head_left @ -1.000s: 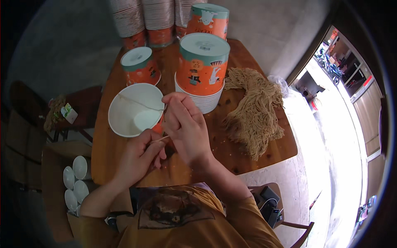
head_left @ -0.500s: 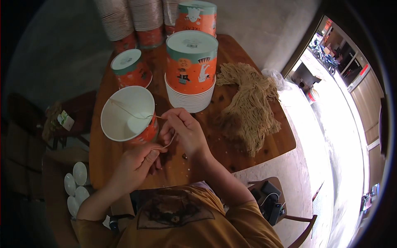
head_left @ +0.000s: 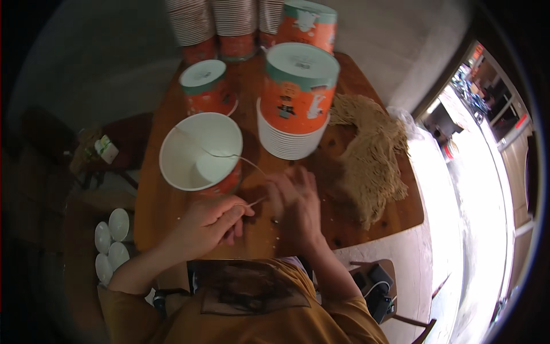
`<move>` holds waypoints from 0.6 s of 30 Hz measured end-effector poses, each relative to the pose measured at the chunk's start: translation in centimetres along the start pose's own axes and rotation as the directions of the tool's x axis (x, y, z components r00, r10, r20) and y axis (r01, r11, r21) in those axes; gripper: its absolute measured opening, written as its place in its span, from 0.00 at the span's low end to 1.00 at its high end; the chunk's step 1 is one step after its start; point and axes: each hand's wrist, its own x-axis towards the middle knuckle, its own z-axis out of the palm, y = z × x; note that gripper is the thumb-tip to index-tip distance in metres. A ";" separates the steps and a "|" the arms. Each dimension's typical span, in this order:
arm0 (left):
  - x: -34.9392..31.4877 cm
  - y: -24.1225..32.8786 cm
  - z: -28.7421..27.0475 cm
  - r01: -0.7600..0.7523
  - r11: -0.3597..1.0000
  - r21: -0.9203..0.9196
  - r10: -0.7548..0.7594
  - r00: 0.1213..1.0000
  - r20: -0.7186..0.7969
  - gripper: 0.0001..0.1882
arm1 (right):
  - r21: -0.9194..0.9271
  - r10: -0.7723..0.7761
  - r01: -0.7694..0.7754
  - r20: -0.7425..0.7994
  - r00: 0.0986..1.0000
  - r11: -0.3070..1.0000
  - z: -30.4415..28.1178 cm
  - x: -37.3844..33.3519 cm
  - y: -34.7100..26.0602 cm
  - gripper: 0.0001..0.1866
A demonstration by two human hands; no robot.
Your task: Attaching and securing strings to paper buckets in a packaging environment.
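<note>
My left hand [head_left: 215, 223] is closed at the near edge of the table, with a thin tan cord [head_left: 249, 162] pinched between thumb and fingers. Just to its right is my right hand [head_left: 297, 206], smeared by motion; the cord runs up to its fingers, but their grip is unclear. From there the cord curves left into the mouth of a paper bucket [head_left: 200, 155], white inside and orange outside. This bucket lies tipped with its opening toward me, just beyond my left hand.
An upside-down stack of orange-and-green buckets [head_left: 301, 94] stands beyond my hands. Another inverted bucket [head_left: 206, 89] is at its left, with tall wrapped stacks [head_left: 235, 23] behind. A heap of tan cords [head_left: 369, 160] covers the table's right side. White cups [head_left: 119, 225] sit low at left.
My right hand has moved right and toward me, away from the bucket, and the cord's end inside the bucket has drawn nearer its rim. My left hand keeps its pinch. The whole view has shifted.
</note>
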 end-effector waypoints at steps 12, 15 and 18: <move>0.1 -1.8 -0.6 -0.092 0.994 0.054 0.096 0.992 -0.086 0.13 | 0.532 -0.068 -0.175 0.404 0.912 0.828 0.8 1.1 -2.0 0.14; -0.1 -1.9 -0.9 -0.097 0.995 -0.018 0.095 0.992 -0.084 0.13 | 0.494 -0.190 0.018 0.300 0.935 0.870 1.2 1.5 -2.0 0.12; -0.6 -1.6 -1.3 -0.083 0.997 0.005 0.083 0.990 -0.112 0.13 | 0.474 -0.142 -0.022 0.308 0.941 0.880 1.2 1.7 -2.5 0.12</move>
